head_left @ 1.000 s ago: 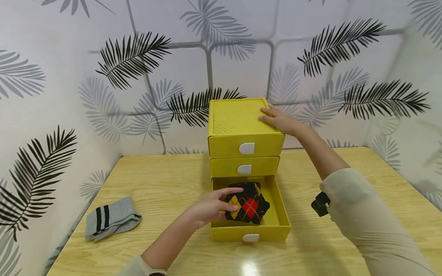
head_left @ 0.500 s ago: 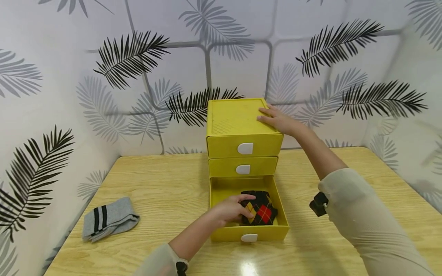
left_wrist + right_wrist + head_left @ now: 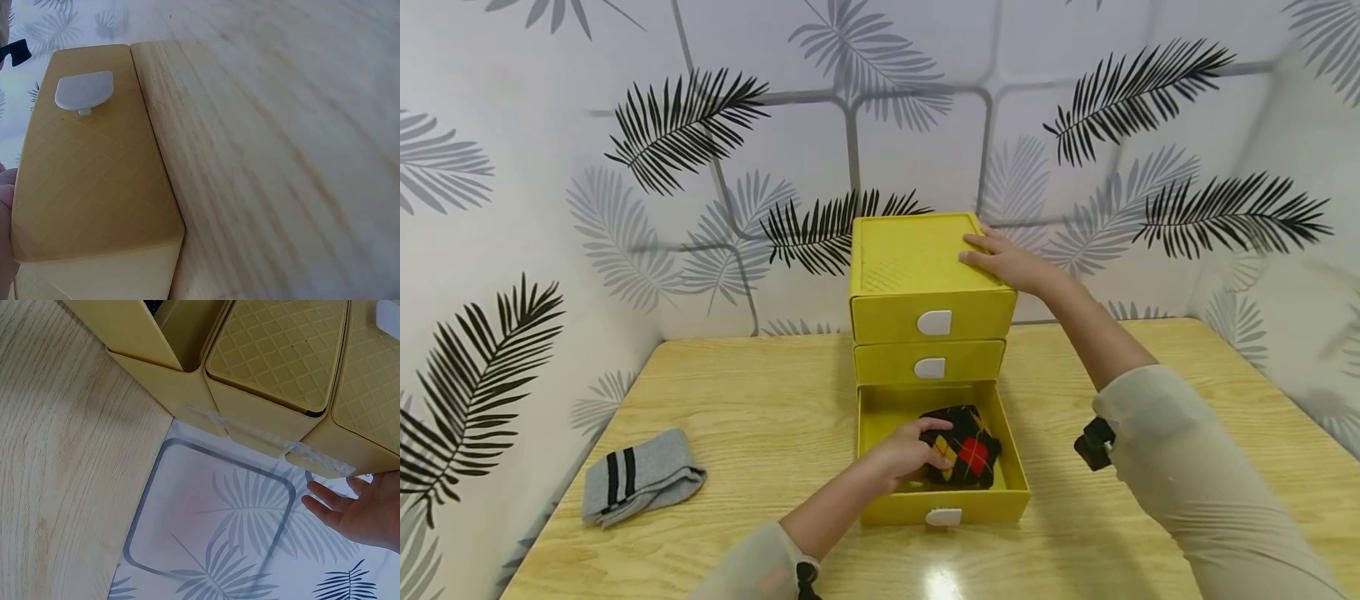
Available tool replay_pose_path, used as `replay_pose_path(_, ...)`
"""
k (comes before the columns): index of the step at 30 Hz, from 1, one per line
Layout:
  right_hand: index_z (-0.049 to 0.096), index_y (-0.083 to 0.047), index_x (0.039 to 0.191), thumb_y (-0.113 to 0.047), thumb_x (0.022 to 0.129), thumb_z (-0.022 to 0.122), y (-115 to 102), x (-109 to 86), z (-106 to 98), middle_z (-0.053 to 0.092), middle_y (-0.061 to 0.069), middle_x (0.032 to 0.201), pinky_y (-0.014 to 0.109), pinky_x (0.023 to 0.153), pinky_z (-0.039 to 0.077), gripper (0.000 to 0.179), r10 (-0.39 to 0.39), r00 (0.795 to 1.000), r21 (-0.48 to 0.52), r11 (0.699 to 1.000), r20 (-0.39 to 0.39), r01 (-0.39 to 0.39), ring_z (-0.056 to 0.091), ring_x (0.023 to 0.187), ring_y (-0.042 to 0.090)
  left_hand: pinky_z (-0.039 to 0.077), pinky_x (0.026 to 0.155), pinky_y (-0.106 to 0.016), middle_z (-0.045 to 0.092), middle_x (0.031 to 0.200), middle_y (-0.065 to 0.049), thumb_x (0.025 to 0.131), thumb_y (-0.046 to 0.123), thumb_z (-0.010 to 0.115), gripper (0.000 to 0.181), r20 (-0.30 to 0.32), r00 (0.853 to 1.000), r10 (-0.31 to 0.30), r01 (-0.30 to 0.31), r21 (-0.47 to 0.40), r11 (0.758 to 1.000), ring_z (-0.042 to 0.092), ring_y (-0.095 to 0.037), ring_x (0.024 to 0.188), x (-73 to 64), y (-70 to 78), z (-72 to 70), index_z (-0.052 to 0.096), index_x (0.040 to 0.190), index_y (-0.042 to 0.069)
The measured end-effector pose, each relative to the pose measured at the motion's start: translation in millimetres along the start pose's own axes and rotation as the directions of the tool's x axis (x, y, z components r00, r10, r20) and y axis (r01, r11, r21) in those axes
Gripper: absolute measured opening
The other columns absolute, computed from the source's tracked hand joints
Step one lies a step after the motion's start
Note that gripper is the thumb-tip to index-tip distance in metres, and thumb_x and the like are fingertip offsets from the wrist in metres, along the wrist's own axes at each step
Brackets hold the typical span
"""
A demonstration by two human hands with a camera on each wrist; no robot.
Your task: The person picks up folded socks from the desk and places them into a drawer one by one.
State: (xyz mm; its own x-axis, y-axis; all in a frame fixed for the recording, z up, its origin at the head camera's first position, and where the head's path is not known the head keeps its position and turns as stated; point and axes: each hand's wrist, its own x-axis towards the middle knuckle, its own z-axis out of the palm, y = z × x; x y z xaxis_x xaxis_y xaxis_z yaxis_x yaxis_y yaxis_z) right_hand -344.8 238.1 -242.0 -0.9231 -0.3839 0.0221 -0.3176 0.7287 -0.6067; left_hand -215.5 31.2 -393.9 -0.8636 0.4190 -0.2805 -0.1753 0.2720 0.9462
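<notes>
A folded argyle sock (image 3: 973, 450), black with red and yellow diamonds, lies in the pulled-out bottom drawer (image 3: 1011, 454) of a yellow drawer unit (image 3: 917, 254). My left hand (image 3: 901, 454) reaches over the drawer's left wall and holds the sock's left side, thumb and forefinger on it; the other fingers are hidden. Only a sliver of that hand shows beside the drawer front (image 3: 94, 169) in the left wrist view. My right hand (image 3: 1009, 261) rests on the unit's top right edge, its fingers extended. The right wrist view shows the right hand (image 3: 365, 509) beside the unit's side.
A folded grey sock (image 3: 643, 477) with two black stripes lies on the wooden table (image 3: 752, 400) at the left. The two upper drawers (image 3: 931, 367) are closed, with white tab handles. A leaf-patterned wall covering (image 3: 805, 150) stands right behind the unit.
My left hand has moved rightward and down into the drawer with the argyle sock, then the sock turned slightly. The right hand has stayed on the unit's top.
</notes>
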Motion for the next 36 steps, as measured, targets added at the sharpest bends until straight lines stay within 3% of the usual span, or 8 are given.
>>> replay_pose_path(3, 0.016, -0.005, 0.147, -0.04, 0.098, 0.036, 1.6, -0.9, 0.1, -0.006, 0.016, 0.151, 0.057, 0.104, -0.001, 0.063, 0.002, 1.0, -0.006, 1.0, 0.001, -0.002, -0.009, 0.136, 0.033, 0.036, 0.062, -0.028, 0.049, 0.115, -0.014, 0.079, -0.007, 0.065, 0.051, -0.002, 1.0, 0.006, -0.006, 0.004, 1.0, 0.037, -0.016, 0.061, 0.4, 0.9, 2.6, 0.053, 0.126, 0.007)
replay_pose_path(8, 0.016, -0.005, 0.147, -0.04, 0.099, 0.035, 0.8, -3.7, -1.2, -0.006, 0.016, 0.151, 0.057, 0.104, -0.001, 0.063, 0.002, 1.0, -0.005, 1.0, -0.006, -0.002, -0.009, 0.136, 0.032, 0.03, 0.054, -0.027, 0.052, 0.093, -0.01, 0.081, -0.007, 0.064, 0.051, 0.021, 1.0, 0.016, -0.016, 0.005, 1.0, 0.033, -0.014, 0.054, 0.3, 2.7, 4.4, 0.05, 0.128, 0.007)
replay_pose_path(15, 0.015, -0.007, 0.148, -0.041, 0.098, 0.036, 2.9, -2.0, -0.3, -0.008, 0.013, 0.152, 0.058, 0.103, -0.002, 0.064, 0.01, 1.0, 0.009, 1.0, 0.0, -0.01, -0.01, 0.136, 0.031, 0.043, 0.073, -0.032, 0.049, 0.116, -0.013, 0.082, -0.003, 0.064, 0.047, 0.038, 0.999, 0.028, -0.03, 0.054, 0.998, 0.047, -0.017, 0.069, -2.6, 2.0, -0.2, 0.053, 0.127, 0.008)
replay_pose_path(21, 0.015, -0.006, 0.148, -0.041, 0.098, 0.036, 3.1, -1.6, -0.3, -0.008, 0.014, 0.151, 0.058, 0.103, -0.002, 0.064, 0.007, 1.0, 0.017, 1.0, 0.0, -0.007, -0.01, 0.136, 0.032, 0.049, 0.075, -0.035, 0.05, 0.114, -0.014, 0.086, -0.006, 0.058, 0.047, 0.091, 0.996, 0.013, -0.011, -0.024, 1.0, 0.054, -0.017, 0.075, -9.9, 4.0, -11.4, 0.05, 0.131, 0.005)
replay_pose_path(26, 0.016, -0.005, 0.147, -0.039, 0.098, 0.036, 3.1, -0.9, -0.2, -0.006, 0.016, 0.151, 0.057, 0.104, -0.002, 0.063, 0.004, 1.0, 0.013, 1.0, -0.004, -0.004, -0.009, 0.136, 0.032, 0.048, 0.083, -0.042, 0.052, 0.111, -0.019, 0.089, -0.007, 0.052, 0.047, 0.139, 0.99, 0.036, -0.028, -0.053, 0.998, 0.057, -0.028, 0.093, -21.5, 6.8, -28.0, 0.043, 0.134, 0.0)
replay_pose_path(31, 0.016, -0.006, 0.148, -0.04, 0.098, 0.036, 1.4, -0.6, 0.0, -0.006, 0.015, 0.151, 0.057, 0.104, -0.001, 0.063, 0.013, 1.0, 0.007, 1.0, 0.001, -0.013, -0.009, 0.136, 0.032, 0.044, 0.089, -0.041, 0.045, 0.127, -0.025, 0.092, -0.003, 0.051, 0.042, 0.127, 0.983, 0.132, -0.126, -0.053, 0.991, 0.049, -0.037, 0.111, -40.9, 14.0, -52.9, 0.044, 0.133, -0.002)
replay_pose_path(36, 0.016, -0.006, 0.148, -0.04, 0.098, 0.036, 0.3, 0.1, -0.6, -0.007, 0.015, 0.151, 0.057, 0.103, -0.002, 0.063, 0.008, 1.0, 0.008, 1.0, 0.004, -0.008, -0.009, 0.135, 0.033, 0.044, 0.09, -0.039, 0.049, 0.126, -0.022, 0.093, 0.004, 0.051, 0.036, 0.064, 0.96, 0.271, -0.276, 0.081, 0.958, 0.05, -0.034, 0.111, -64.9, 18.6, -84.6, 0.048, 0.129, -0.003)
